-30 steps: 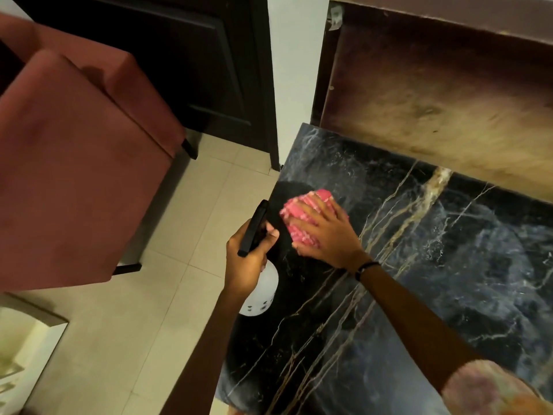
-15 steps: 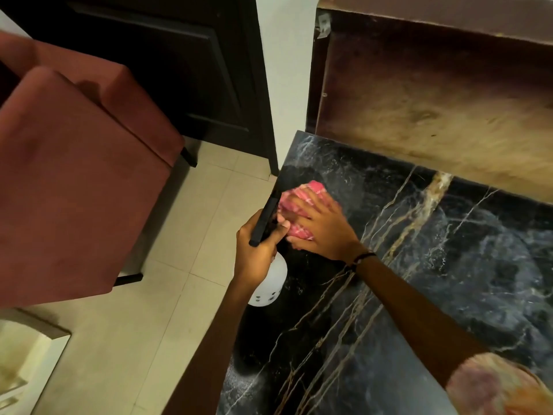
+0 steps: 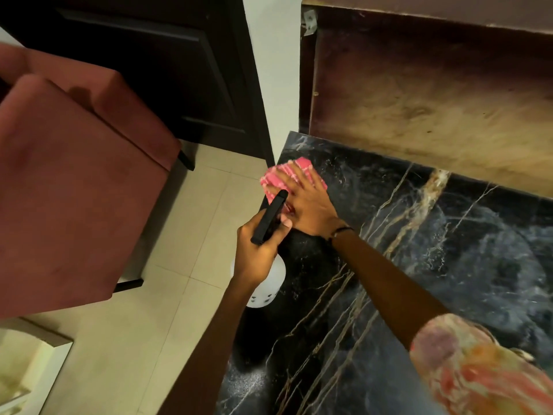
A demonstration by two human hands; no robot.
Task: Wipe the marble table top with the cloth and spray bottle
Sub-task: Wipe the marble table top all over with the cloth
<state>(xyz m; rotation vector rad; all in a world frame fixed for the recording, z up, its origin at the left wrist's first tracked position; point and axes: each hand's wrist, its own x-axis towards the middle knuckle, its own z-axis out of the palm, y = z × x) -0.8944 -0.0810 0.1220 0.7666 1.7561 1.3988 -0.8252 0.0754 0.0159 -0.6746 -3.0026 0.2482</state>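
Since the earlier frame, cloth and right hand have slid farther toward the tabletop's far-left corner.

Nearest, the left hand has its fingers clamped round the spray bottle, nozzle pointing away toward the corner. Just beyond it, the right hand lies flat, fingers spread, pressing the pink cloth onto the marble tabletop. Unwiped stone looks to lie rightward, so the right hand is the nearer.

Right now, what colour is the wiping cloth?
Pink, ribbed cloth; head view shows it best.
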